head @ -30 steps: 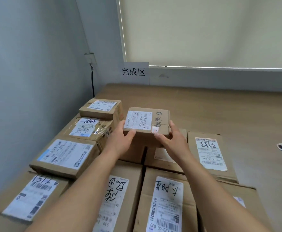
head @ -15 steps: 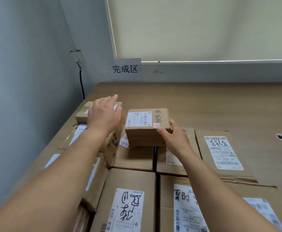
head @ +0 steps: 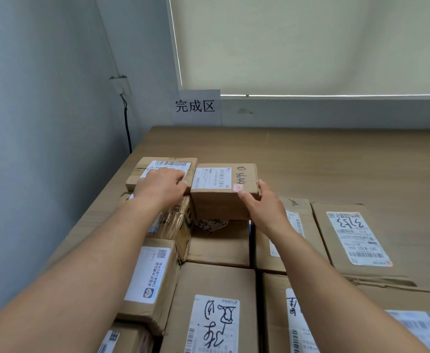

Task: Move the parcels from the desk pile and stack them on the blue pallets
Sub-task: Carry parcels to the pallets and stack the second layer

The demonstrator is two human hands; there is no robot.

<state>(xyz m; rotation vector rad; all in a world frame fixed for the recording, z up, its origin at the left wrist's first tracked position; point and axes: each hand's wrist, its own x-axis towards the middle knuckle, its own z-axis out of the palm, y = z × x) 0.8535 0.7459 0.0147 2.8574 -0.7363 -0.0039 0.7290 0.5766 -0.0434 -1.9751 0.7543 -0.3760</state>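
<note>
A small brown parcel (head: pixel 219 202) with a white label and black handwriting on top stands on the upper layer of stacked parcels. My right hand (head: pixel 264 208) grips its right side, thumb on the top front edge. Touching its left side is a flat taped parcel (head: pixel 169 163) of about the same height. My left hand (head: pixel 159 187) lies on top of that one, fingers bent over its near right corner. No blue pallet shows; a brown cardboard sheet (head: pixel 310 159) covers the surface under the parcels.
Several larger labelled parcels lie below and nearer me, one at the right (head: pixel 356 238). A grey wall runs close along the left with a black cable (head: pixel 127 128). A paper sign (head: pixel 196 107) hangs on the back wall below a window blind.
My left hand left the small parcel and moved onto the flat parcel, where its fingers have now curled. The small parcel came down and slid left against the flat one.
</note>
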